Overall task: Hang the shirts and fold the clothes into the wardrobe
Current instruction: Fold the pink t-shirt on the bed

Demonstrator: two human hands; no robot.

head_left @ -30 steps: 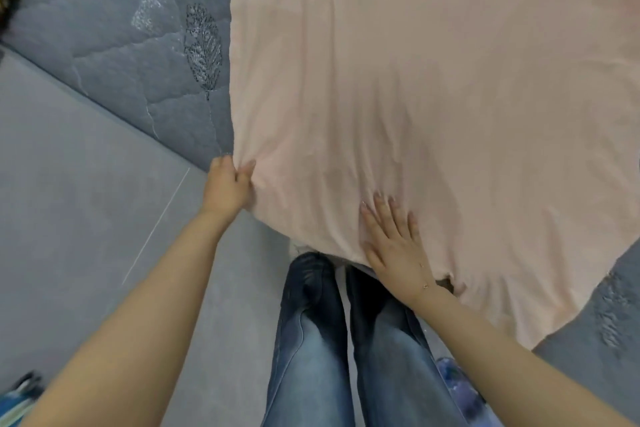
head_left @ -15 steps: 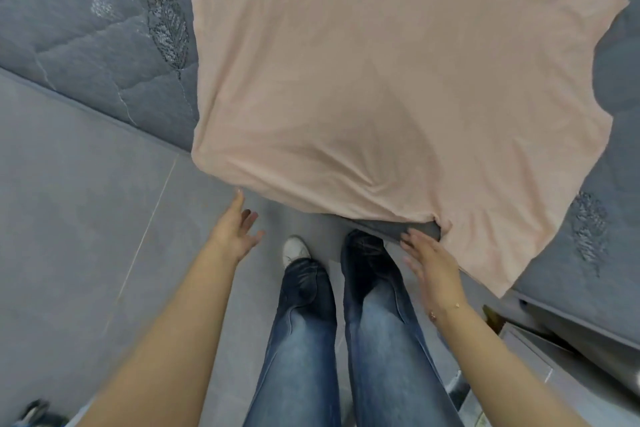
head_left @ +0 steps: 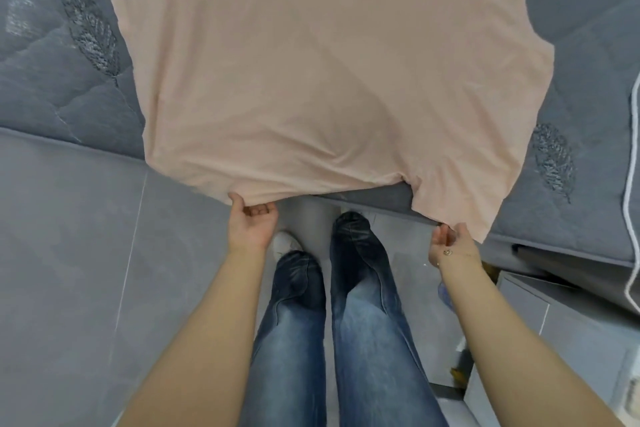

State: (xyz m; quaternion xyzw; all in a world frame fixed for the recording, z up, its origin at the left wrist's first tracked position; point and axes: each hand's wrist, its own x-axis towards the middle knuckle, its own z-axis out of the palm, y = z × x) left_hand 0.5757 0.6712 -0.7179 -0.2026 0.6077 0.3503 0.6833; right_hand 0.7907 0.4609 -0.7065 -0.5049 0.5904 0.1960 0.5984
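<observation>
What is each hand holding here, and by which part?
Both hold the pink shirt by its near hem: left hand at the left corner, right hand at the right.

Pink shirt [head_left: 322,80] lies spread flat on a grey quilted mattress [head_left: 52,80], its near hem hanging over the mattress edge toward the person. Left hand [head_left: 251,222], palm up, fingers curled, grips the hem at its left corner. Right hand [head_left: 450,246], palm turned inward, pinches the hem near the right corner, just below a notch in the fabric edge. A thin bracelet shows at the right wrist. Blue jeans [head_left: 346,322] stand between the forearms; one white shoe [head_left: 285,243] shows on the grey tile floor [head_left: 69,253]. A white cord [head_left: 632,218] runs down the right edge.
</observation>
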